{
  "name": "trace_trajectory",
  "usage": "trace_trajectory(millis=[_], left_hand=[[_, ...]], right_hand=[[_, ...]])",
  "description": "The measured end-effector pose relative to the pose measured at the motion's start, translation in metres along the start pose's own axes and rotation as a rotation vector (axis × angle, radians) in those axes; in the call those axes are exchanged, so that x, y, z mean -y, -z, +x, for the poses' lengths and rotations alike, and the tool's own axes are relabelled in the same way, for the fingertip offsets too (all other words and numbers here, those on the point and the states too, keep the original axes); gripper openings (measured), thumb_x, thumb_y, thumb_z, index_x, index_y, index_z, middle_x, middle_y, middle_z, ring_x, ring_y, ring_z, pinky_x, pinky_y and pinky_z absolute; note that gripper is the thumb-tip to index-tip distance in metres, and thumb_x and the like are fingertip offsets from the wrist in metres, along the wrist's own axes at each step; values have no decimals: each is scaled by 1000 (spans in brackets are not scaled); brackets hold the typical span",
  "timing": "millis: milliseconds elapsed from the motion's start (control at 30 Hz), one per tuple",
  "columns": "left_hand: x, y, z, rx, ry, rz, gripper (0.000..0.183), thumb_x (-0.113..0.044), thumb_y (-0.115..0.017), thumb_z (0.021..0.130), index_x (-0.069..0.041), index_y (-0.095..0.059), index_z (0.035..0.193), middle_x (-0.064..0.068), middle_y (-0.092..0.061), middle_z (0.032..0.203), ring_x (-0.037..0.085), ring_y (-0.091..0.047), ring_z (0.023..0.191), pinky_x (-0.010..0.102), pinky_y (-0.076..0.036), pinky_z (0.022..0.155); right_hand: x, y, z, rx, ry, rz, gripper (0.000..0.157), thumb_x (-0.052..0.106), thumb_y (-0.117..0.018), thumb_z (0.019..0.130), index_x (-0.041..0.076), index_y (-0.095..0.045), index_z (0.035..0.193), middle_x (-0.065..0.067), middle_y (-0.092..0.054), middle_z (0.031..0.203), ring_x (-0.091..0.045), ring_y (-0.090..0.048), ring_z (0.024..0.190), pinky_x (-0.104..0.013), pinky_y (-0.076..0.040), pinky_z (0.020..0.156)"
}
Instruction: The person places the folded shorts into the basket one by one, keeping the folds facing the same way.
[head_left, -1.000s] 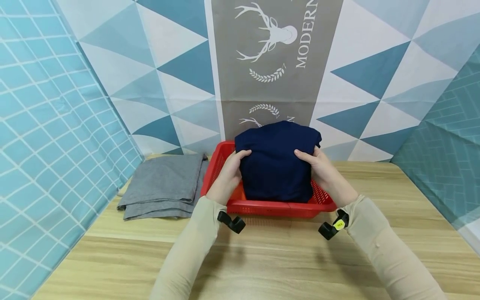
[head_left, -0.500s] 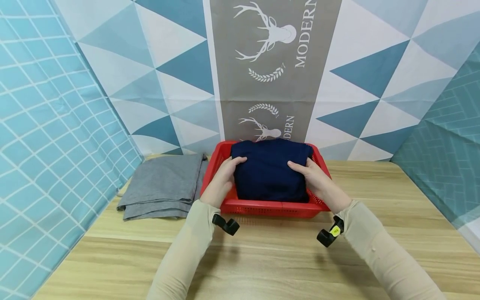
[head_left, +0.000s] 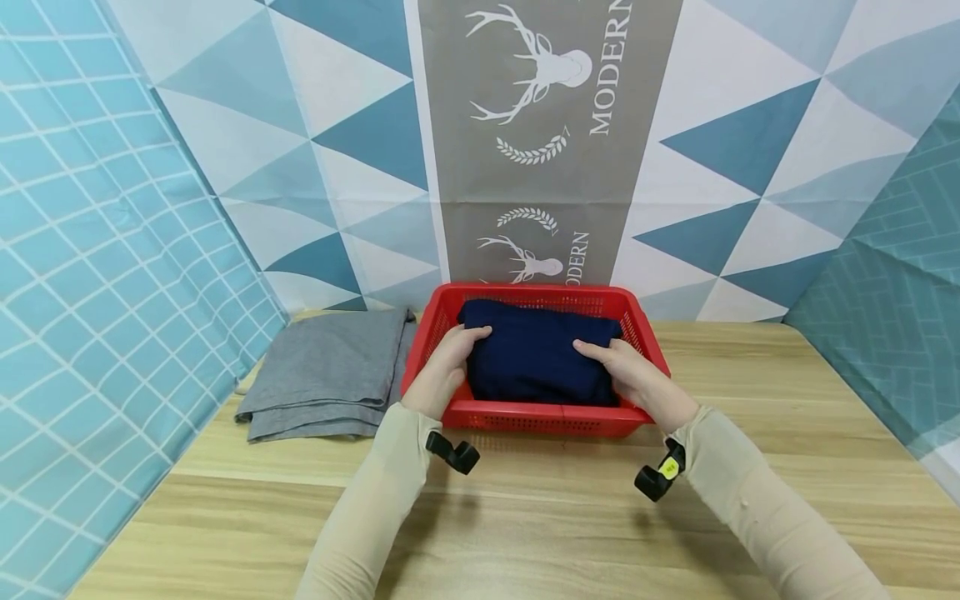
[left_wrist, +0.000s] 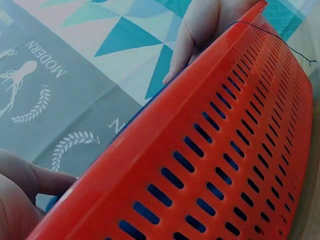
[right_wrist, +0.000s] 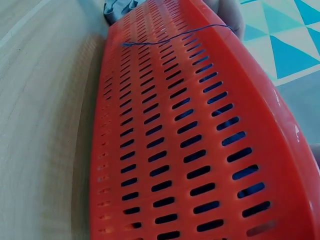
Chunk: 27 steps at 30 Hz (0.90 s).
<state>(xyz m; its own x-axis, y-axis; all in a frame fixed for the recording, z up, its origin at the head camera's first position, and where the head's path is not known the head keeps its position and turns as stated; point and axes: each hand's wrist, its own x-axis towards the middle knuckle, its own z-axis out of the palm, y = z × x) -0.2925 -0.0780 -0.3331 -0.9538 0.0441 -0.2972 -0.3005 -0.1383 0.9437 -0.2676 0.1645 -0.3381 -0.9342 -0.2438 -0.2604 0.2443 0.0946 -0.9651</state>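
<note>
A folded navy cloth (head_left: 540,354) lies inside a red plastic basket (head_left: 555,418) with slotted walls. My left hand (head_left: 448,358) grips the cloth's left end, thumb on top and the other fingers hidden behind or under it. At the opposite end my right hand (head_left: 628,367) holds the cloth the same way, thumb over the upper face. Through the slots of the basket's front wall (left_wrist: 215,165) in the left wrist view, bits of dark blue fabric show. The right wrist view is mostly filled by that same wall (right_wrist: 170,130).
Folded grey cloths (head_left: 330,358) lie on the wooden table (head_left: 525,517) left of the basket, close to its side. A thin dark thread (right_wrist: 175,36) hangs over the basket's front rim. Patterned wall coverings (head_left: 540,167) rise right behind.
Both hands have lowered the navy cloth from above the back rim down into the basket, and it now lies flatter. The grey cloths have stayed put.
</note>
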Motion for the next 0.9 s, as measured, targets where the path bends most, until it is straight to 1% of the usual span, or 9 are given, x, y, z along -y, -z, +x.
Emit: trace_trajectory(millis=[67,167,300,367,467,567,667,767,900], left_hand=[[0,0,-1,1,-26,41,71,-16,-52,91,-7,-8,146,10,-17,150,26,-21,136,41,-20,110],[0,-1,-4,-6,-93,146,69,-13,-50,91,-7,-9,146,11,-18,150,28,-21,135,43,-20,110],[2,-2,-7,-60,-189,370,69,-12,-51,89,-8,-12,146,15,-19,148,31,-22,134,46,-22,109],[3,-3,-9,-101,-233,493,70,-13,-54,88,-7,-14,145,17,-18,147,32,-19,134,47,-23,108],[4,-3,-10,-160,-300,642,69,-14,-57,85,-4,-21,143,19,-16,145,33,-17,133,48,-26,106],[6,-2,-12,-184,-374,760,68,-14,-59,84,-1,-25,141,19,-12,147,34,-13,134,50,-24,106],[7,-2,-14,-152,-442,938,71,-14,-61,83,-2,-23,142,16,-6,150,34,-7,137,52,-17,108],[8,-2,-16,-69,-502,1136,72,-15,-62,84,-5,-24,143,16,-6,151,34,-1,138,53,-10,109],[9,-3,-20,37,-512,1301,64,-17,-60,86,-10,-29,142,14,-14,151,33,-6,139,52,-6,110]], right_hand=[[0,0,-1,-12,-3,-10,64,31,-51,92,3,-20,140,-17,-35,139,-23,-45,114,-42,-33,104],[2,0,-4,-50,-9,-82,69,29,-51,92,-2,-13,141,-21,-30,140,-29,-40,119,-43,-32,104],[5,1,-7,-151,-12,-268,80,28,-52,91,-7,-1,141,-26,-16,143,-37,-28,126,-48,-26,106],[5,1,-8,-213,11,-372,83,28,-53,90,-8,1,141,-29,-10,142,-41,-22,127,-51,-23,106],[5,-1,-8,-304,103,-531,83,26,-58,87,-8,-4,140,-30,-8,139,-43,-16,125,-54,-21,105],[3,-3,-9,-346,253,-668,78,22,-62,84,-5,-15,140,-28,-9,140,-44,-14,126,-57,-22,102],[0,-6,-10,-316,416,-772,68,16,-62,83,0,-28,139,-25,-15,142,-45,-14,128,-59,-22,101],[-1,-9,-10,-259,538,-852,52,11,-62,84,3,-44,132,-24,-28,140,-43,-22,127,-58,-23,101],[-4,-11,-8,-199,588,-916,38,9,-59,85,3,-56,122,-22,-42,133,-41,-29,127,-57,-22,103]])
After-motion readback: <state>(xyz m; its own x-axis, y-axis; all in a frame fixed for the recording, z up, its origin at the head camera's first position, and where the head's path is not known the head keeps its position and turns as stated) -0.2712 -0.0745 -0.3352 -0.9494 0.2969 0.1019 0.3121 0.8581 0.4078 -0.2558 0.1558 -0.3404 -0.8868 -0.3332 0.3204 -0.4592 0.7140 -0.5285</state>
